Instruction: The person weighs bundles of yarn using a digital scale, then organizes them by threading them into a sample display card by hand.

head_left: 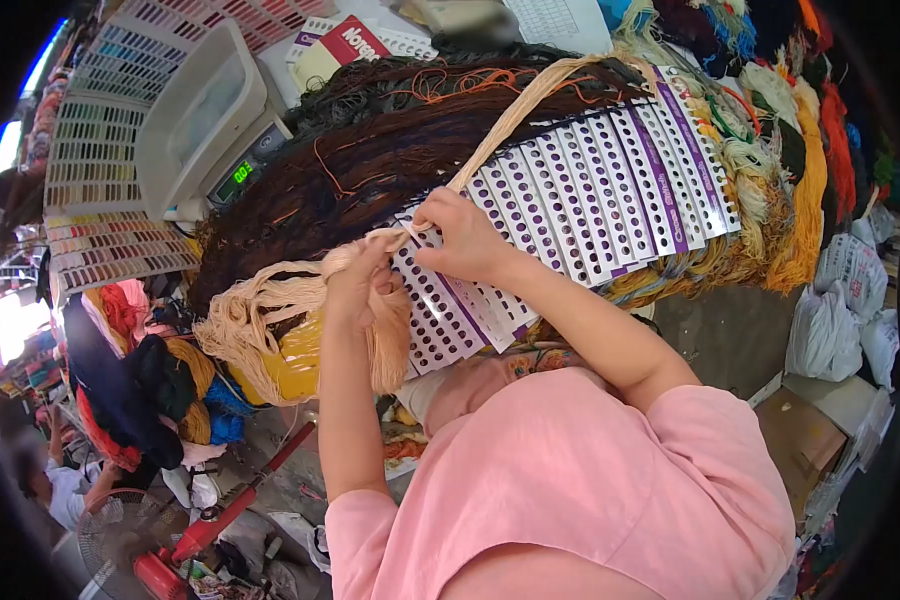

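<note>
A skein of pale peach thread (260, 305) runs through both of my hands. My left hand (352, 275) is wrapped round its bunched part, and loose loops hang on either side of the wrist. Close beside it, my right hand (462, 238) pinches the twisted strand between thumb and fingers. From there a long length of the thread stretches up and right across the dark yarn. Under my hands lies a fanned row of white cards with round holes and purple edges (575, 200). A heap of dark brown yarn (300, 200) lies behind them.
A scale with a green display (240, 175) carries a grey tray (195, 120) at the back left. Color sample charts (95, 150) stand beyond it. Yellow yarn (795, 230) hangs at the right, near plastic bags (840, 300). A red-armed fan (215, 520) and another person (65, 490) are lower left.
</note>
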{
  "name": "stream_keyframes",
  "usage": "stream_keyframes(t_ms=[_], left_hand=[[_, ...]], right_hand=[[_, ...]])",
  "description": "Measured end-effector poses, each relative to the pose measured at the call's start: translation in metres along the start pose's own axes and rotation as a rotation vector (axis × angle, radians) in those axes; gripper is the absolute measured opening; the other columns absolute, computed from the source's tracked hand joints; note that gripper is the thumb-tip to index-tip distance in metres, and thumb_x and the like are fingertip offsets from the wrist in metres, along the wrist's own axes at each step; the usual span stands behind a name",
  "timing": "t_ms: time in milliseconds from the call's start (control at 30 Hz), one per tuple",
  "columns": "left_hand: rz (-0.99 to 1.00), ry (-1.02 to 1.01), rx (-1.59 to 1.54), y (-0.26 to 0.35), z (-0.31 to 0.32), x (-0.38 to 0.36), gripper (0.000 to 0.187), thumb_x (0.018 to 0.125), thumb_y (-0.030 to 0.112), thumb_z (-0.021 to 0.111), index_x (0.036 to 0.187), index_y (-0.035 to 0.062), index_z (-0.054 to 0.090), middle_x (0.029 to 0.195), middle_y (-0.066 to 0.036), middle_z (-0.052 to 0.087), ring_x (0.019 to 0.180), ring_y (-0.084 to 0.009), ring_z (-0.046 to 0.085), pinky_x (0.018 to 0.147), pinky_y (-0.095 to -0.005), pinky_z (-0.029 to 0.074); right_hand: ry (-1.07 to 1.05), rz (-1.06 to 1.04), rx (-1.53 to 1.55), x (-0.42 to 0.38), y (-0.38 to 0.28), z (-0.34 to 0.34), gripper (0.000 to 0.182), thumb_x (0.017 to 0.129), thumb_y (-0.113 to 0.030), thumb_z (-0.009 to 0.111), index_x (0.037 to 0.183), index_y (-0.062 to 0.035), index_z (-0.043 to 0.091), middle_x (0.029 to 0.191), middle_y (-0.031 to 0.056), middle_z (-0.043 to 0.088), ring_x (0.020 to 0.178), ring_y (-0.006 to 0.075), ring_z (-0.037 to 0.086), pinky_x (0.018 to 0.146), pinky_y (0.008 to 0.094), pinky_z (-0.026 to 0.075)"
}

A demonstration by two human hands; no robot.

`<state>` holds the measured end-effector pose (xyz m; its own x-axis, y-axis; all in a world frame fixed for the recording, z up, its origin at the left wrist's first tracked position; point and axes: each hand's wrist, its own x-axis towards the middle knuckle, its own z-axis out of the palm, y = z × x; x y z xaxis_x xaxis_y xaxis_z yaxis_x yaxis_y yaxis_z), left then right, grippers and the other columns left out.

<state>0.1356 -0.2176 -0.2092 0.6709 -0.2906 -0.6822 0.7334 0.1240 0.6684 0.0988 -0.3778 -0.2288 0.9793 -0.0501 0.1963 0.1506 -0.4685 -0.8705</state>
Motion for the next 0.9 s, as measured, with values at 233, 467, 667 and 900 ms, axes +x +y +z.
stream_keyframes(t_ms=[233,467,667,900], left_hand=[[-0.038,-0.347,-0.569,0.012,-0.013,-0.022,0.013,0.082,0.006,0.039,0.092,0.003,0.047,0.078,-0.003,0.051,0.047,-0.0036,0.038,0.044,-0.0172,0.032],[0.026,-0.387,-0.065,-0.002,0.011,0.0,0.017,0.077,0.004,0.043,0.092,0.0007,0.048,0.067,-0.005,0.05,0.043,-0.0039,0.041,0.039,-0.0151,0.033],[-0.033,-0.124,0.058,-0.005,0.014,0.013,0.013,0.078,0.017,0.049,0.081,0.0036,0.049,0.055,0.0,0.043,0.043,-0.0053,0.036,0.038,-0.0166,0.029],[-0.084,-0.287,0.026,0.002,0.008,-0.001,0.021,0.075,0.016,0.056,0.09,0.0028,0.05,0.065,-0.003,0.051,0.044,-0.0055,0.039,0.039,-0.0148,0.03]], right_hand=[[0.093,-0.098,-0.132,-0.005,0.007,0.009,0.018,0.064,-0.009,0.053,0.079,-0.0032,0.045,0.073,0.0121,0.045,0.073,0.0295,0.046,0.063,0.0358,0.038],[0.139,0.145,0.205,-0.001,0.003,0.002,0.011,0.066,-0.006,0.046,0.076,-0.003,0.045,0.064,0.0137,0.05,0.063,0.0287,0.052,0.057,0.0348,0.04],[0.065,0.238,0.799,0.002,0.021,0.002,0.019,0.066,0.003,0.043,0.08,-0.0004,0.055,0.065,0.0031,0.056,0.064,0.0107,0.052,0.059,0.0217,0.04],[-0.105,0.005,0.199,0.002,0.014,0.006,0.015,0.064,-0.016,0.057,0.077,-0.0092,0.058,0.081,0.0062,0.054,0.083,0.0244,0.049,0.076,0.0371,0.035]])
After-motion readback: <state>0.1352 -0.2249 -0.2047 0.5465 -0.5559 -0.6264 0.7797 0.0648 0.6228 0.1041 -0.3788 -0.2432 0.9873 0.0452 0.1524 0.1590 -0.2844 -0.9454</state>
